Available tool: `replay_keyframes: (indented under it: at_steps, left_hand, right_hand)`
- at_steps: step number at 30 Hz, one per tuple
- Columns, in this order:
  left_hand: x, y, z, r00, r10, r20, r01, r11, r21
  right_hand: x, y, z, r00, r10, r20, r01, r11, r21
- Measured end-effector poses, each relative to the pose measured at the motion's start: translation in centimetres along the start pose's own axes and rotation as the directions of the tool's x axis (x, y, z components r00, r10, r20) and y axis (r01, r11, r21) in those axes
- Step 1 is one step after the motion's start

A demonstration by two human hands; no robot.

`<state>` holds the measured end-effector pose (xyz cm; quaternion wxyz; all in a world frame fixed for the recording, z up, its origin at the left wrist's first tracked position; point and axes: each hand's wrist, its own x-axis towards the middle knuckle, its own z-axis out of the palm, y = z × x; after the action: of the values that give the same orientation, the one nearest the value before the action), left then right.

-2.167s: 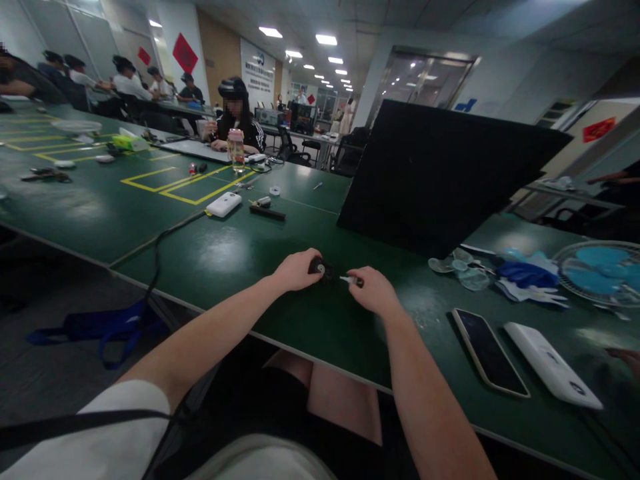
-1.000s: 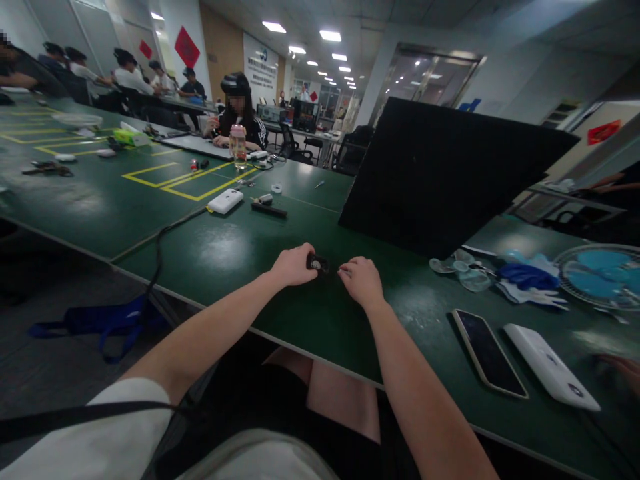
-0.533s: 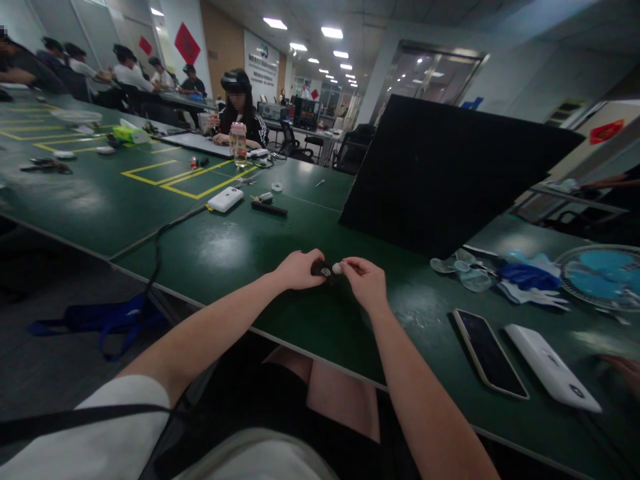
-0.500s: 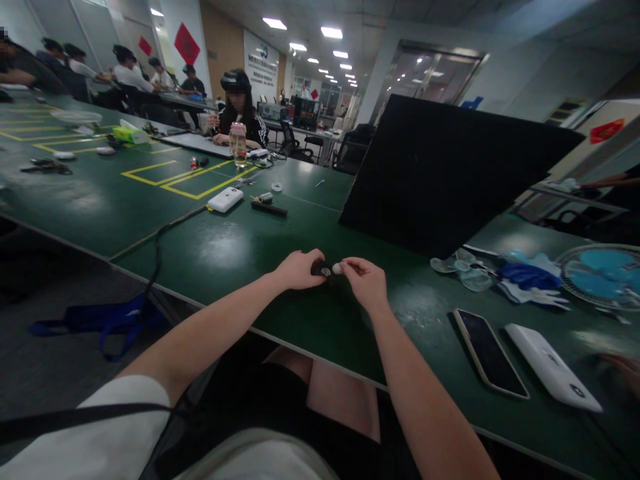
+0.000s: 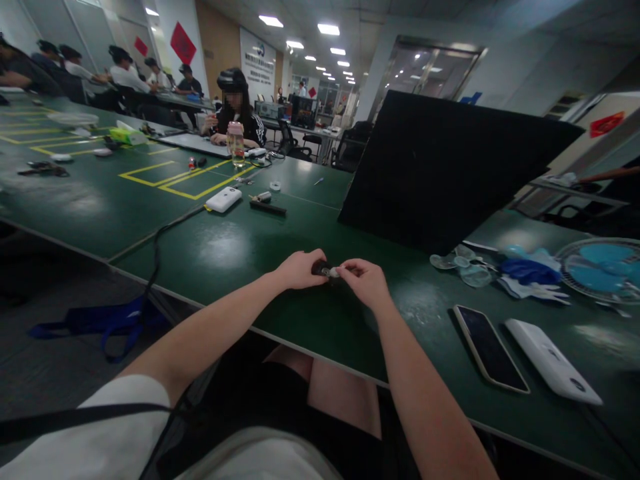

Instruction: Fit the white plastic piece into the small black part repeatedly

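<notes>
Just above the table, my left hand is closed around a small dark object. A light, metallic-looking spot shows on its right side, and the fingers cover the rest. Between the thumb and fingertips of my right hand is a small white rounded piece. That piece meets the right side of the dark object, and I cannot tell whether it sits inside it. Both are too small and dim to name more exactly.
On the green table a phone and a white power bank lie to the right. Beyond are blue and white gloves, a fan and a large black panel. Another white device and a dark bar lie ahead.
My right hand has brought the white piece left against the dark object; a gap showed between them before. My left hand has stayed nearly still. Another person's hand at the right edge has gone.
</notes>
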<state>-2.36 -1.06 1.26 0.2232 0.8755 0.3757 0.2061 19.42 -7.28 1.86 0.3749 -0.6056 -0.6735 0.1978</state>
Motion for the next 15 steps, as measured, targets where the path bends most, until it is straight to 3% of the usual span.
replay_keyframes:
  at_steps: [3, 6, 11, 15]
  left_hand:
    - [-0.2, 0.5, 0.3, 0.995, 0.063, 0.078, -0.056, 0.995, -0.083]
    - [-0.5, 1.1, 0.6, 0.984, 0.13, 0.121, -0.115, 0.985, -0.127]
    - [-0.6, 1.5, 0.6, 0.982, 0.134, 0.133, -0.118, 0.985, -0.123]
    - [-0.6, 1.4, 0.5, 0.978, 0.18, 0.109, -0.17, 0.981, -0.096]
  right_hand:
    - [0.3, 1.1, -0.7, 0.995, 0.034, -0.099, -0.017, 0.985, 0.171]
    - [0.9, 2.9, -1.5, 0.95, 0.203, -0.237, -0.096, 0.912, 0.399]
    - [1.8, 6.0, -2.3, 0.879, 0.417, -0.233, -0.269, 0.835, 0.479]
    - [2.0, 6.3, -2.4, 0.835, 0.496, -0.238, -0.323, 0.792, 0.518]
